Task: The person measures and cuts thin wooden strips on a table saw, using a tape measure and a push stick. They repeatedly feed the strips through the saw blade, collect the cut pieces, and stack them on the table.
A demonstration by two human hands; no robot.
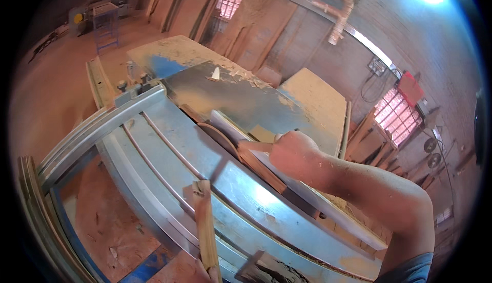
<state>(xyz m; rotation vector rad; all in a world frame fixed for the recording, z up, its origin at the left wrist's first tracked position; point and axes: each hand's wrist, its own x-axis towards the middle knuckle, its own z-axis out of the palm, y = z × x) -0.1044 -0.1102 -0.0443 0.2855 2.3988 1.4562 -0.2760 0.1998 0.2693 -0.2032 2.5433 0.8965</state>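
Observation:
My right hand (293,154) is closed in a fist over the light-coloured fence board (333,208) of a table saw. A short tan wooden stick (254,147) juts from its fingers toward the blade. The round saw blade (220,136) stands up from the slot just left of the fence. Behind the blade, on its near side, a reddish-brown wood strip (262,172) lies along the fence, below my fist. My left hand is out of the picture.
The grooved metal sliding table (179,144) fills the middle, with a metal cross rail (102,129) at left. A wood stick (206,226) and a rough wood block (271,268) are near me. Wood scraps (246,75) and sawdust lie on the far tabletop; boards lean against the wall.

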